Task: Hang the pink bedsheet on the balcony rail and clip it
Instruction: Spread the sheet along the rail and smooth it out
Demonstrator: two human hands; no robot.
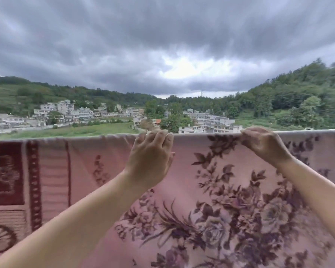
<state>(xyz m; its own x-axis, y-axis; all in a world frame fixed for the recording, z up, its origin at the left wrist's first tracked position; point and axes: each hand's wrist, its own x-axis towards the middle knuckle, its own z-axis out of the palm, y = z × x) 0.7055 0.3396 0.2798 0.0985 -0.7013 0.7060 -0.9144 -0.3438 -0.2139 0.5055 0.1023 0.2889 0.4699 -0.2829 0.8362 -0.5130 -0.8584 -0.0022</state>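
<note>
The left hand point(151, 157) reaches up with its fingers curled over the top fold of the pink woven bedsheet with dark purple flowers point(211, 190), gripping the cloth where it bends over the balcony rail point(307, 132); the rail itself is hidden under the fabric. Just to the right along that same fold, the right hand point(263, 144) pinches the sheet's top edge between curled fingers and thumb. The sheet already hangs over the rail and drapes down toward the person, its maroon patterned border point(6, 171) lying well left of the left hand. The step in hand looks like settling the fold; no clip shows, so the next move probably calls for fetching one and pressing it over the fold.
</note>
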